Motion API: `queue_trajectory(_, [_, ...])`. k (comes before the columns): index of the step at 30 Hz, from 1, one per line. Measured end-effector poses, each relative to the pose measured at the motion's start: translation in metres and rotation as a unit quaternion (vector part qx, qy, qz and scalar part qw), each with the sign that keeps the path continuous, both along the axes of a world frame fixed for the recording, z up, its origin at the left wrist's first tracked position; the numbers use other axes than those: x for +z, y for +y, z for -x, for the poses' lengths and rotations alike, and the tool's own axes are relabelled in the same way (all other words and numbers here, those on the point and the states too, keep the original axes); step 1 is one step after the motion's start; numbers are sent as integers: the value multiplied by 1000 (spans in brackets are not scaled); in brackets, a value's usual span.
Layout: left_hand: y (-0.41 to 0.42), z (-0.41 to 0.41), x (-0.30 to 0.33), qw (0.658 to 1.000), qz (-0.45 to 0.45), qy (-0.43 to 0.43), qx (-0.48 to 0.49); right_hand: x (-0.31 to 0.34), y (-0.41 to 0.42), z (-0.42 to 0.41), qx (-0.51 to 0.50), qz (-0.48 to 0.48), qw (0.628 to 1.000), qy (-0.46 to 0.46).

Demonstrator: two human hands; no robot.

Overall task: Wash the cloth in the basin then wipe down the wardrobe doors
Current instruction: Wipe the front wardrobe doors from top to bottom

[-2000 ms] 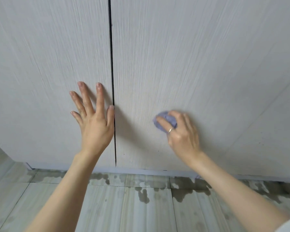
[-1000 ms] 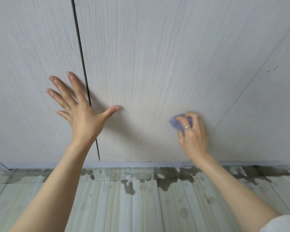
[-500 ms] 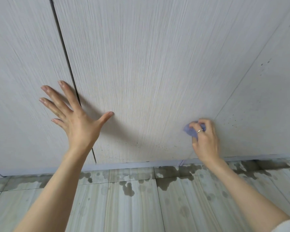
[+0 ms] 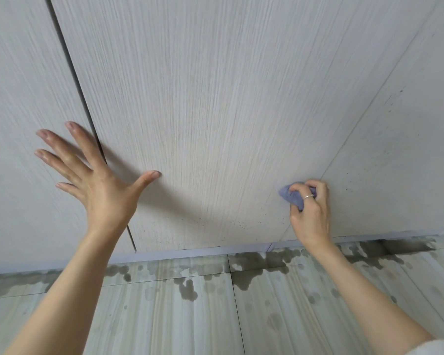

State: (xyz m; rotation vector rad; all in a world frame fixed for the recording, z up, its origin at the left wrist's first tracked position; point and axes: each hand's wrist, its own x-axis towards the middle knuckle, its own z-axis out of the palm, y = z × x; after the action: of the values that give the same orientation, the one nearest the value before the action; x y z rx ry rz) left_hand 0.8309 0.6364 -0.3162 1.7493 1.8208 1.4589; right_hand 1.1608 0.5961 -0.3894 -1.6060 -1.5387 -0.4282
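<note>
Three pale wood-grain wardrobe doors fill the upper part of the frame: the left door (image 4: 23, 124), the middle door (image 4: 203, 111) and the right door (image 4: 395, 149). A dark gap (image 4: 87, 124) runs down between the left and middle doors, leaning from upper left to lower centre; a thinner seam (image 4: 356, 129) slants between the middle and right doors. Small dark specks dot the lower part of the middle and right doors. Below them runs a pale plinth (image 4: 190, 252), and the tiled floor (image 4: 190, 316) across the bottom carries many dark wet patches (image 4: 254, 265).

The left hand (image 4: 100, 185) lies flat across the gap, its fingers straight and spread, four on the left door and the thumb on the middle one. The right hand (image 4: 310, 208), centre right, has its fingers curled round the one cloth (image 4: 291, 197), a bunched blue wad pressed to the lower door at the seam; its long axis slants from upper left to lower right. A ring (image 4: 308, 197) sits on one finger. Nothing stands between the cloth and the doors.
</note>
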Motion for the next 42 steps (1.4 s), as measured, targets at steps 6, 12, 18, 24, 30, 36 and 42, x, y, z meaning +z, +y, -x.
queue_trajectory(6, [-1,0,0,1000,4,0,0,79,11,6,-3,-116,992,51])
queue_trajectory(12, [-1,0,1,1000,-1,-3,10,100,25,48,35,-194,979,53])
queue_trajectory(18, [-3,-2,2,1000,-3,-1,14,-13,7,43,108,12,980,-164])
queue_trajectory(24, [-6,-8,-1,1000,-15,-21,18,5,-3,5,-36,-17,999,19])
queue_trajectory(30, [-4,-10,-2,999,-20,-27,18,-9,1,5,-79,-51,991,92])
queue_trajectory(36, [-2,-10,-4,1000,-15,-12,18,-93,-5,9,-129,127,962,205])
queue_trajectory(42, [1,-8,-7,1000,-8,-5,26,-53,-2,27,-73,-2,983,167])
